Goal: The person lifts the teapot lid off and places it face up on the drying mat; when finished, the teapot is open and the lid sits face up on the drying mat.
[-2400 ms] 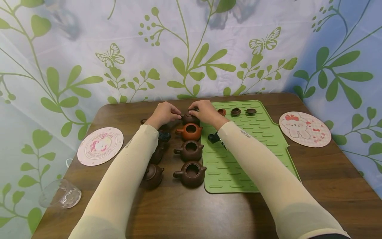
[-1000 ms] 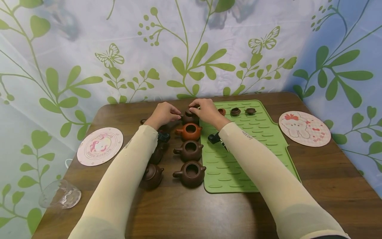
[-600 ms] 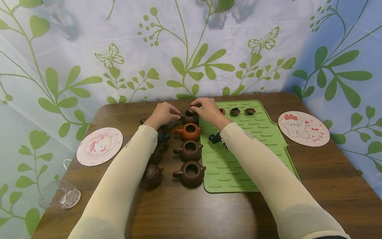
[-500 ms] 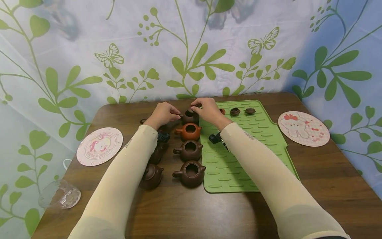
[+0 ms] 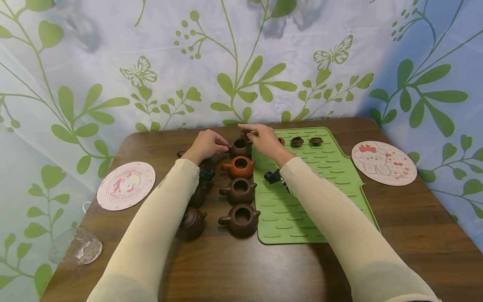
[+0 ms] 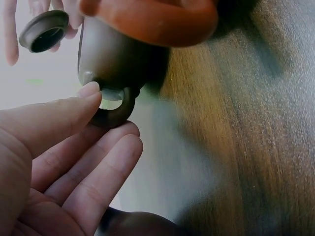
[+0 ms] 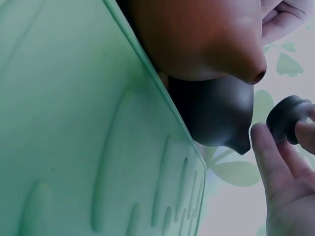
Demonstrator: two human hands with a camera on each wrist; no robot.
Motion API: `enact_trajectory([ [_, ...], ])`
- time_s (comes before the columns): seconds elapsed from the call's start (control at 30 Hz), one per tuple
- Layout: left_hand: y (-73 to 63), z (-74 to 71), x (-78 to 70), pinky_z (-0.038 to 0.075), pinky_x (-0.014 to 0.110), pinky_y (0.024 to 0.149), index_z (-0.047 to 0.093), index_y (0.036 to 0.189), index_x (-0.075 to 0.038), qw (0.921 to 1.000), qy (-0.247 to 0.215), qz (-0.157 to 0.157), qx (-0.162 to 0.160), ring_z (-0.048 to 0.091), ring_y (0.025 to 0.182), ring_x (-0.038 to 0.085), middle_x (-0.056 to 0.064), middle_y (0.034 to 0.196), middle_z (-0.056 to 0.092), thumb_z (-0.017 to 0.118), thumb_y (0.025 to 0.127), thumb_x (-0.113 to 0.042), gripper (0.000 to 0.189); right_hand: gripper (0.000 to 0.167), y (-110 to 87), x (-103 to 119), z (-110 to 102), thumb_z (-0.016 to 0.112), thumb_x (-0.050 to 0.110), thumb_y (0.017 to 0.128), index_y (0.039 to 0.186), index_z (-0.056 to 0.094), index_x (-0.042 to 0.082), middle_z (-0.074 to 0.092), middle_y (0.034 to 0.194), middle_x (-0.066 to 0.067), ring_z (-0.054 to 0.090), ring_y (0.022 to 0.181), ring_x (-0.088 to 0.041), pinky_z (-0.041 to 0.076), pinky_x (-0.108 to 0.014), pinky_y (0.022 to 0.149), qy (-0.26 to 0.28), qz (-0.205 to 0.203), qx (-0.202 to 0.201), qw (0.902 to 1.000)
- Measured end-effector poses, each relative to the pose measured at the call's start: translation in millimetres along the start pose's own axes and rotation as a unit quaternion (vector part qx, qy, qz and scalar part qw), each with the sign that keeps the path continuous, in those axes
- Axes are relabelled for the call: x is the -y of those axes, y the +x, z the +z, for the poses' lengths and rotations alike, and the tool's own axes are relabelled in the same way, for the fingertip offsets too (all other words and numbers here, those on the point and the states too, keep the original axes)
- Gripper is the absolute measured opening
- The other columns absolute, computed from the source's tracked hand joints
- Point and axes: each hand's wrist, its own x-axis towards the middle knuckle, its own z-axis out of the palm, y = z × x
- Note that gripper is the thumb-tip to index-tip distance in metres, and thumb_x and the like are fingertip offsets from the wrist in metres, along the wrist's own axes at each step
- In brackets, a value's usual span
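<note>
The right grip [image 5: 266,139] pinches a small dark lid [image 7: 285,118], apart from the rear dark pot [image 6: 115,59] — its open mouth [image 5: 240,143] just to the lid's left. The left grip [image 5: 206,144] pinches that pot's handle [image 6: 129,105], which points left, spout [image 7: 240,143] rightward. An orange pot [image 5: 241,172] stands just in front on the surface [image 5: 234,268], a green mat [image 5: 313,197] at right.

Teapots [image 5: 242,230]: left of mat [image 5: 271,233] | lids [image 5: 297,142]: on mat (far end)
</note>
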Motion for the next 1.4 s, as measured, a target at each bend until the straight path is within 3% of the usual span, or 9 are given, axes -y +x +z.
enact_trajectory([
  [0.07,0.1,0.2,0.3,0.059,0.042,0.083,0.081,0.119,-0.006,1.0000,0.000,0.001,-0.001,0.073,0.091,0.022,0.007,0.107,0.078,0.077,0.100,-0.016,0.022,0.043,-0.6,-2,0,0.052,0.016,0.113,0.154,0.057,0.031,0.064,0.138,-0.005,0.059,0.067,-0.026,0.041,-0.037,0.052,0.029,0.008,0.006,0.9995],
  [0.1,0.3,0.4,0.6,0.059,0.042,0.083,0.081,0.119,-0.006,1.0000,0.000,0.001,-0.001,0.073,0.091,0.022,0.007,0.107,0.078,0.077,0.100,-0.016,0.022,0.042,-0.9,-3,0,0.051,0.018,0.114,0.154,0.057,0.029,0.062,0.140,-0.005,0.063,0.071,-0.024,0.045,-0.037,0.056,0.044,0.011,0.008,0.9989],
  [0.2,0.1,0.8,0.7,0.059,0.041,0.083,0.081,0.119,-0.006,1.0000,0.002,0.001,0.000,0.074,0.092,0.022,0.007,0.107,0.078,0.077,0.099,-0.016,0.022,0.042,-2.2,-6,0,0.051,0.024,0.114,0.155,0.055,0.019,0.052,0.152,-0.007,0.069,0.105,-0.021,0.055,-0.041,0.082,0.110,0.015,0.012,0.9937],
  [0.3,-0.3,0.7,-0.6,0.059,0.041,0.082,0.081,0.119,-0.005,1.0000,0.003,0.000,0.000,0.074,0.092,0.024,0.007,0.106,0.078,0.078,0.099,-0.015,0.023,0.046,-3.9,-6,-1,0.059,0.032,0.111,0.153,0.055,0.014,0.052,0.149,-0.012,0.063,0.123,-0.028,0.049,-0.049,0.104,0.154,0.016,0.006,0.9879],
  [0.43,-0.9,0.0,-2.9,0.060,0.040,0.080,0.081,0.118,-0.005,1.0000,0.002,-0.004,0.000,0.075,0.093,0.026,0.008,0.105,0.078,0.079,0.098,-0.015,0.022,0.052,-5.8,-4,-2,0.074,0.033,0.102,0.148,0.057,0.015,0.055,0.147,-0.013,0.059,0.125,-0.029,0.050,-0.049,0.100,0.130,0.018,-0.020,0.9912],
  [0.57,-2.2,-0.4,-3.6,0.059,0.040,0.080,0.081,0.118,-0.006,1.0000,0.001,-0.007,0.001,0.075,0.094,0.026,0.008,0.106,0.078,0.079,0.099,-0.015,0.022,0.053,-6.4,-6,-5,0.080,0.024,0.098,0.145,0.057,0.013,0.055,0.149,-0.011,0.056,0.127,-0.027,0.048,-0.048,0.099,0.082,0.026,-0.044,0.9953],
  [0.8,-3.9,-1.0,-3.7,0.060,0.041,0.081,0.080,0.119,-0.004,1.0000,-0.002,-0.003,0.003,0.075,0.096,0.029,0.011,0.109,0.077,0.078,0.099,-0.013,0.022,0.048,-7.1,-11,-11,0.081,0.009,0.095,0.140,0.062,0.008,0.058,0.146,-0.014,0.061,0.123,-0.031,0.052,-0.046,0.096,0.085,0.021,-0.061,0.9943],
  [1.27,-2.8,-0.2,-3.5,0.060,0.041,0.081,0.081,0.118,-0.005,1.0000,0.001,0.002,-0.005,0.075,0.092,0.025,0.010,0.109,0.077,0.078,0.099,-0.014,0.021,0.043,-16.5,-22,-32,0.081,0.010,0.096,0.136,0.065,0.007,0.063,0.140,-0.013,0.062,0.115,-0.029,0.051,-0.046,0.092,0.070,0.033,-0.080,0.9938],
  [1.4,-2.8,0.2,-3.0,0.059,0.040,0.081,0.081,0.118,-0.006,1.0000,0.001,0.004,-0.006,0.075,0.093,0.025,0.009,0.109,0.077,0.078,0.099,-0.014,0.021,0.043,-18.1,-27,-38,0.080,0.011,0.096,0.137,0.065,0.009,0.062,0.137,-0.011,0.062,0.113,-0.029,0.053,-0.047,0.084,0.065,0.051,-0.071,0.9941],
])
